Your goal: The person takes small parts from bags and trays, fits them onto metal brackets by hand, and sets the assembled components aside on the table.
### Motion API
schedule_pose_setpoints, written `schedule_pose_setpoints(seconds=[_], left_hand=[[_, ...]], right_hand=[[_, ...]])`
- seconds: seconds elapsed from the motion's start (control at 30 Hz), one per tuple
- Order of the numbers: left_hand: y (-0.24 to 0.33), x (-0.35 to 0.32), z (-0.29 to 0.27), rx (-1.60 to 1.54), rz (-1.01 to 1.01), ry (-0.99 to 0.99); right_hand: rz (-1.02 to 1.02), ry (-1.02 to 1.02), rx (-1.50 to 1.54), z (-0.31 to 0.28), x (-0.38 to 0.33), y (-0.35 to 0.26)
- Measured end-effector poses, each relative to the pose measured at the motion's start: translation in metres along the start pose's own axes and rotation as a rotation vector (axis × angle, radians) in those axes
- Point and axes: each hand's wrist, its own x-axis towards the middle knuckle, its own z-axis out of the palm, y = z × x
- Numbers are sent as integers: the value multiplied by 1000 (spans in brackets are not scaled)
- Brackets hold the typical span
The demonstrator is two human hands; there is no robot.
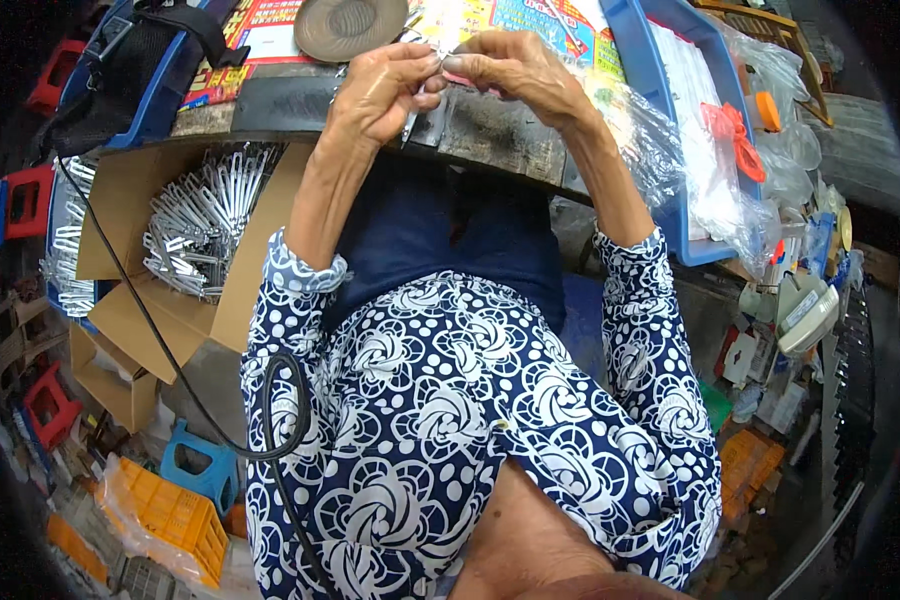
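My left hand (385, 92) is closed over the near edge of the worktable, thumb and fingers pinched together. From under its fingers pokes the end of a slim silvery metal piece (410, 124); most of it is hidden. My right hand (525, 72) meets it fingertip to fingertip, closed in a pinch, and what sits between its fingers is too small and covered to name. Just beyond the left hand is a round brown dish (350, 28) with a ringed centre. Red and yellow printed sheets (270, 52) lie beneath and around it.
A cardboard box (242, 262) at left holds many slotted silvery metal pieces (210, 215). On the right stands a blue tray (692, 240) with white contents, clear plastic and a red bag (735, 140). A black cable (135, 290) hangs across the left side. An orange crate (170, 515) and blue stool (200, 465) stand low left.
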Motion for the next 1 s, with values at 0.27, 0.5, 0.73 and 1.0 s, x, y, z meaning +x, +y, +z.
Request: schedule_pose_setpoints(seconds=[0.27,0.5,0.73,1.0], left_hand=[[1,-1,4,38,26,44],[1,0,1,58,61,61],[-2,-1,14,100,101,110],[-3,-1,16,122,96,102]], right_hand=[[4,-11,9,-2,0,-4],[104,-86,213,-4,-1,-6],[81,11,231,3,-1,7],[216,-115,493,-5,-6,4]])
